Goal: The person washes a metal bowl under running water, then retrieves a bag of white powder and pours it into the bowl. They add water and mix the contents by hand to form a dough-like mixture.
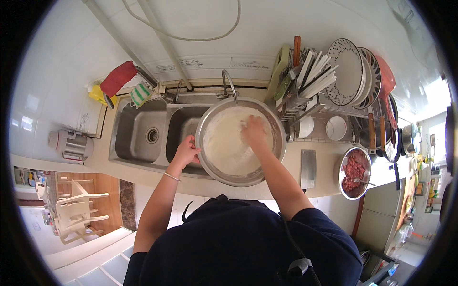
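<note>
A large stainless-steel basin (281, 157) stands beneath the faucet, overlapping the right sink bowl and the counter. It holds a smooth, pale white mixture (225, 143), with traces smeared up the inner wall. My left hand (187, 152) grips the basin's left rim, thumb and fingers on the edge. Inside the basin, my right hand (255, 130) touches the white mixture on its right side. That hand is blurred and its fingertips are partly hidden, so whether they close on anything cannot be made out.
The double-bowl sink (137, 132) lies left. A cleaver (308, 168) and a steel bowl of raw minced meat (354, 171) sit on the counter to the right. Behind them, a dish rack (318, 107) carries plates (344, 71) and chopsticks (316, 77). The faucet (230, 84) arches over the basin's back rim.
</note>
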A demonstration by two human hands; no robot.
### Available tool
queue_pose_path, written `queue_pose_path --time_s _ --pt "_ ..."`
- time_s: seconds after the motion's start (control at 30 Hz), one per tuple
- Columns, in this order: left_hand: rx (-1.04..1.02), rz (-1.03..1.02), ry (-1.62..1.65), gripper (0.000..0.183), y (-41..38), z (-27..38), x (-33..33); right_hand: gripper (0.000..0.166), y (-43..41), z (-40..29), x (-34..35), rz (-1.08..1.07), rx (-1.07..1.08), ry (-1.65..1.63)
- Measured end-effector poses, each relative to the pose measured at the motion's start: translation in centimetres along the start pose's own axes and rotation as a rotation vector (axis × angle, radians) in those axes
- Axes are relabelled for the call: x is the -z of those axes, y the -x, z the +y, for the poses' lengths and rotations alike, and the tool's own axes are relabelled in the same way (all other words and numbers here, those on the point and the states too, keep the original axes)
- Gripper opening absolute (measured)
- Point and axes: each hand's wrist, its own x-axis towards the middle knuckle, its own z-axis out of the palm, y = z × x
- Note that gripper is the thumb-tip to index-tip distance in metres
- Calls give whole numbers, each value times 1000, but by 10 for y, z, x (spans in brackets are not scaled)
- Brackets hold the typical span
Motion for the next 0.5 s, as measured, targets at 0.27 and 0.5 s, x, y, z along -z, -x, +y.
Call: queue_pose_path --time_s 0.27,0.5 --pt "17 34 52 33 5 -1 2 45 42 -69 26 -453 579 61" --pt "9 9 56 33 2 -5 2 46 44 -42 11 -213 676 187"
